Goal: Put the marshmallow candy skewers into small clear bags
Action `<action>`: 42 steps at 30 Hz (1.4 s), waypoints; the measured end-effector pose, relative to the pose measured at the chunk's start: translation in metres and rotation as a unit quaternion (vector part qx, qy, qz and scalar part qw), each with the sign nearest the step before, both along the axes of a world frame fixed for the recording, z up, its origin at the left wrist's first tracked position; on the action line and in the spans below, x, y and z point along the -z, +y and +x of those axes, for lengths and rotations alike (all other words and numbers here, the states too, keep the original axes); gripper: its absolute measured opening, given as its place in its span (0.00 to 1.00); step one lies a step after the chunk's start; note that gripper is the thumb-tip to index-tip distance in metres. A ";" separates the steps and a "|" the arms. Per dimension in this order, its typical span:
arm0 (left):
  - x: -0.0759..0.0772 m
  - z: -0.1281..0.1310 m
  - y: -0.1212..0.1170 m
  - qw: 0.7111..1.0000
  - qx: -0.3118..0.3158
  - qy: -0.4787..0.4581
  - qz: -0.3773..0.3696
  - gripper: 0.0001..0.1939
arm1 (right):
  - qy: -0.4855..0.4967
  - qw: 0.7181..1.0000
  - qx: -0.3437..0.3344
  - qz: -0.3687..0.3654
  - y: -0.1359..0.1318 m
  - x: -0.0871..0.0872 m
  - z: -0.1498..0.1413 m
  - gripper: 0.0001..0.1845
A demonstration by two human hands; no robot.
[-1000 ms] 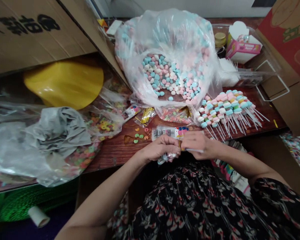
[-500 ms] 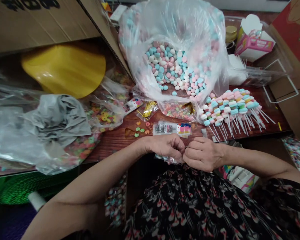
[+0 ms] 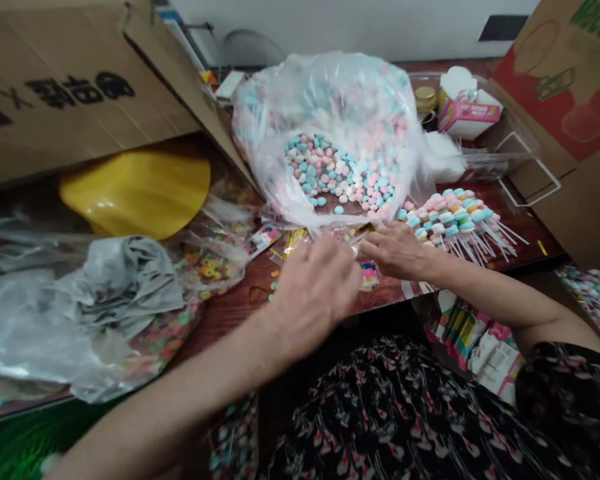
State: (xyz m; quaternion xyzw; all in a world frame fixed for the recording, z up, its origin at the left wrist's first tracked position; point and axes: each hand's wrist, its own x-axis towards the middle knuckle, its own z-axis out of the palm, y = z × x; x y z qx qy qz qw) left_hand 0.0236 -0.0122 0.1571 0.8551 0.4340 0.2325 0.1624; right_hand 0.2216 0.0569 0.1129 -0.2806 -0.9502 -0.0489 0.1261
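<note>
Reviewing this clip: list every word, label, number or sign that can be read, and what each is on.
Black characters on the cardboard carton: large, but too skewed to quote.
Green lettering on the red-printed carton: cut off by the frame, unreadable.
Print on the pink paper box: too small to read.
Colourful printed card: too small and blurred to read.

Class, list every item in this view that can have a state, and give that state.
Left hand, blurred, raised
Right hand, open, at the bag's edge
Clear plastic bag of pastel candies, open, full
Candy lollipops, piled, on white sticks
Pink paper box, flaps open
Grey plastic bag, crumpled
</note>
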 end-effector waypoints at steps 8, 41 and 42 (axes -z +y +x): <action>0.077 -0.004 0.028 0.892 -0.123 -0.383 -0.204 0.11 | 0.297 0.906 -0.063 -0.295 -0.019 0.012 -0.020 0.11; 0.127 -0.179 -0.228 0.857 -0.419 0.229 -0.195 0.16 | 0.071 0.926 -0.159 -0.334 -0.089 0.073 -0.123 0.13; 0.130 -0.185 -0.231 0.825 -0.421 0.288 -0.245 0.17 | 0.078 0.932 -0.139 -0.326 -0.085 0.075 -0.111 0.10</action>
